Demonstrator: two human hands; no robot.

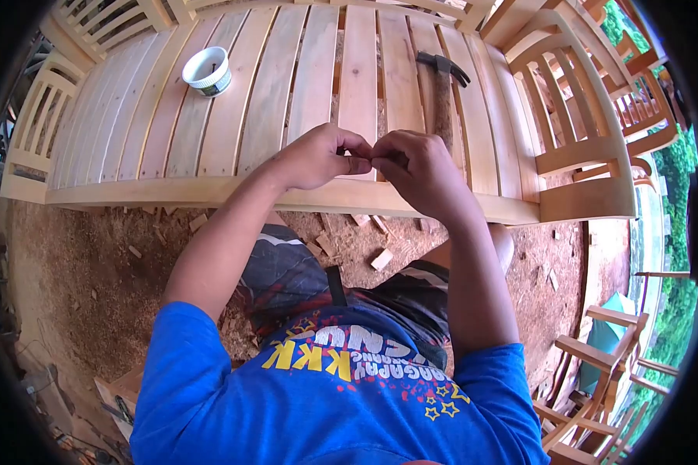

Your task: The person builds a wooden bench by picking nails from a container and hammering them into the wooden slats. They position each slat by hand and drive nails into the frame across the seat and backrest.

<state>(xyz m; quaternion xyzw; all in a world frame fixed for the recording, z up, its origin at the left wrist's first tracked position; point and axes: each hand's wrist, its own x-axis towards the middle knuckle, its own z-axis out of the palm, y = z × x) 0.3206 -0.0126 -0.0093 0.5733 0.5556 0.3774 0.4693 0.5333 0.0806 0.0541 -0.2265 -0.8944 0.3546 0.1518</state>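
My left hand (318,159) and my right hand (425,172) meet at the fingertips above the front part of a slatted wooden bench (267,101). Both are closed in a pinch; whatever lies between the fingers is too small to make out. Just beyond my right hand, a claw hammer (443,93) rests on the slats, its dark head pointing away from me and the lower handle partly hidden by the hand. Farther off to the left stands a small white tub (208,73) with something dark inside.
Slatted wooden armrests rise at the bench's left end (39,128) and right end (574,116). Wood offcuts (381,259) and sawdust cover the ground below. More wooden chair frames (609,356) stand at the lower right, near a green object (606,333).
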